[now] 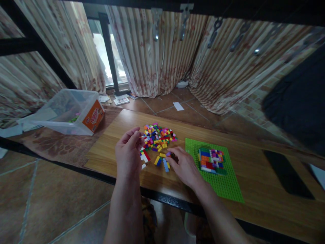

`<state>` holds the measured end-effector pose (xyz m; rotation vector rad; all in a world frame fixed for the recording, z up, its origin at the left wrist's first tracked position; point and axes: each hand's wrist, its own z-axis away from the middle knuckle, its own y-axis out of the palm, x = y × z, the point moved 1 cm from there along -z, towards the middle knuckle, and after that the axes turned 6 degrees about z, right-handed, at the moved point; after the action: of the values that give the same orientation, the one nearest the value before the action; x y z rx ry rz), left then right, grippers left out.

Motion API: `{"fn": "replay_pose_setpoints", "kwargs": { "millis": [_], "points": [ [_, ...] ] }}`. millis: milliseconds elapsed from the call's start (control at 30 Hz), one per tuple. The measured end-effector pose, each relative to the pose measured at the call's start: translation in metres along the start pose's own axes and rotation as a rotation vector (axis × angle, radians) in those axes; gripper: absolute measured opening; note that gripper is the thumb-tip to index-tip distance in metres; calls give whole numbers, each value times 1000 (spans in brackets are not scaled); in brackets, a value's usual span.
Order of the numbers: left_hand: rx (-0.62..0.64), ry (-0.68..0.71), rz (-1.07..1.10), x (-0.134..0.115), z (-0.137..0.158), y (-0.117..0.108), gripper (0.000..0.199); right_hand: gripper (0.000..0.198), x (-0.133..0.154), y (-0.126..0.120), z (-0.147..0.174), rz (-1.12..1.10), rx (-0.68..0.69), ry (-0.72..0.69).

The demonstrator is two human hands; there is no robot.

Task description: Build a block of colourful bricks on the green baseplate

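My left hand (129, 145) is raised at the left side of a heap of small toy bricks (158, 135). Its thumb and fingers are pinched together; whatever they hold is too small to make out. On the right of the heap, my right hand (184, 164) curls its thumb and forefinger around a purple toy brick (168, 154). Just beside those fingertips lie a light blue brick (166, 165) and a yellow and blue brick piece (158, 160). Further right, a block of multicoloured bricks (211, 160) sits on a green baseplate (230, 183).
A clear plastic bin (68, 108) with an orange label stands at the left on a brown cloth (61, 145). A black flat object (288, 174) lies on the wooden table (106, 149) at the right. Behind the table hang striped curtains (162, 57).
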<state>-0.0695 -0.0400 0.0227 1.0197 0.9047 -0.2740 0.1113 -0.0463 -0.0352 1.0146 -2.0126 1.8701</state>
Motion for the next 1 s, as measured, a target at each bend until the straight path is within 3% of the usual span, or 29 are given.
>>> {"fn": "replay_pose_setpoints", "kwargs": {
  "millis": [167,333,433,600,700,1000],
  "points": [
    [-37,5,41,-2,-1,-1,27,21,0,-2,-1,-69,-52,-19],
    [-32,-16,58,-5,-2,-1,29,24,-14,-7,-16,93,-229,91],
    [-20,-21,59,-5,-2,-1,30,32,-23,-11,-36,202,-255,131],
    [-14,-33,79,-5,-5,-1,30,57,-29,-7,-72,273,-165,61],
    [-25,-44,76,-5,-7,-2,31,62,-28,-1,-77,264,-65,35],
    [-9,-66,87,-7,-5,-2,31,55,-12,-4,-23,48,44,-16]
  ]
}}
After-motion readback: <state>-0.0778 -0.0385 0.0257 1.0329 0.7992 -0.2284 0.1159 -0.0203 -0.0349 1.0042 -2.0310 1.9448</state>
